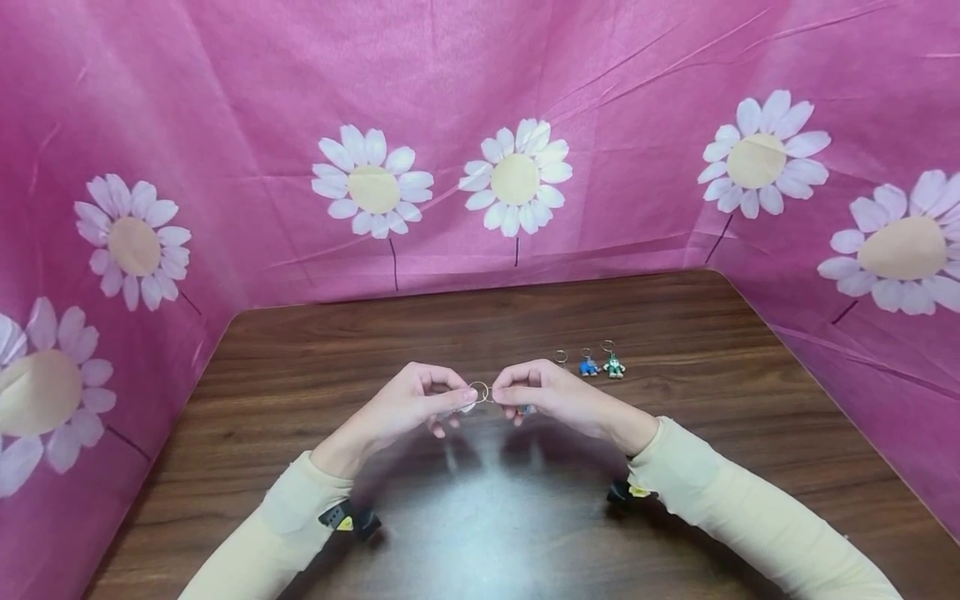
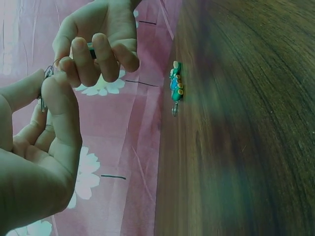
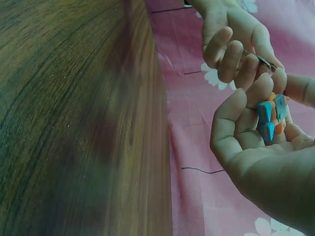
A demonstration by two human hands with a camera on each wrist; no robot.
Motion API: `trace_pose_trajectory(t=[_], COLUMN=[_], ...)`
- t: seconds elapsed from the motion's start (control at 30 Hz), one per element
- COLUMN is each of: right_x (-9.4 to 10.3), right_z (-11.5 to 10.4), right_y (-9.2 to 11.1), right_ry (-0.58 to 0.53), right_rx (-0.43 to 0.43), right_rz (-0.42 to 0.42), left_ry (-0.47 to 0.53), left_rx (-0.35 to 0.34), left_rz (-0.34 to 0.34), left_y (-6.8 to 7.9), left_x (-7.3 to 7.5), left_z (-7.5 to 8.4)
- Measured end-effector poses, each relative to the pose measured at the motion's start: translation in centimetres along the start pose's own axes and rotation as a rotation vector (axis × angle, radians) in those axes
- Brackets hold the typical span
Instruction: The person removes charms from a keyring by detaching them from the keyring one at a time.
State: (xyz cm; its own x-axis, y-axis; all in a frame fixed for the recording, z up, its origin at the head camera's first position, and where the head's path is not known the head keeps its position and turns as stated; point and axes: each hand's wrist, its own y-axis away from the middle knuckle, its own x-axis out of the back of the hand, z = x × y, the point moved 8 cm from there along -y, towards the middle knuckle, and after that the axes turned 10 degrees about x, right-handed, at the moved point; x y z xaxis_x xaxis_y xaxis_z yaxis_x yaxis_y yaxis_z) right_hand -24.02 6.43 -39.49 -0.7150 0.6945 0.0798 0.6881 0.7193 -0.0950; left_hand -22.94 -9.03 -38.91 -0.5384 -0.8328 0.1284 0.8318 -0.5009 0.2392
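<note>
Both hands are raised over the table, fingertips almost meeting. My left hand pinches a metal split ring between thumb and index finger. Facing it, my right hand pinches the ring of a keychain. That keychain's orange and blue figure hangs against the curled fingers in the right wrist view. The two rings overlap in the head view; whether they are linked I cannot tell. A small white piece shows under the left fingertips, its kind unclear.
On the wooden table, beyond the right hand, lie a blue figure keychain, a green figure keychain and another ring, its lower part hidden by the hand. A pink flowered cloth encloses the back and sides.
</note>
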Motion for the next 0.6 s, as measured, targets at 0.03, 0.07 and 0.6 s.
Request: trace_pose_trajectory(t=[0.03, 0.07, 0.6], right_x=[0.1, 0.1, -0.8], right_z=[0.0, 0.1, 0.9], right_y=[0.0, 0.0, 0.4], right_ry=[-0.003, -0.006, 0.122], right_rx=[-0.002, -0.004, -0.062], right_rz=[0.002, 0.004, -0.126], left_ry=[-0.001, -0.003, -0.280], left_rx=[0.002, 0.003, -0.031], left_rz=[0.001, 0.003, -0.024], left_y=[0.0, 0.0, 0.1], left_x=[0.0, 0.0, -1.6], left_z=[0.1, 0.1, 0.4])
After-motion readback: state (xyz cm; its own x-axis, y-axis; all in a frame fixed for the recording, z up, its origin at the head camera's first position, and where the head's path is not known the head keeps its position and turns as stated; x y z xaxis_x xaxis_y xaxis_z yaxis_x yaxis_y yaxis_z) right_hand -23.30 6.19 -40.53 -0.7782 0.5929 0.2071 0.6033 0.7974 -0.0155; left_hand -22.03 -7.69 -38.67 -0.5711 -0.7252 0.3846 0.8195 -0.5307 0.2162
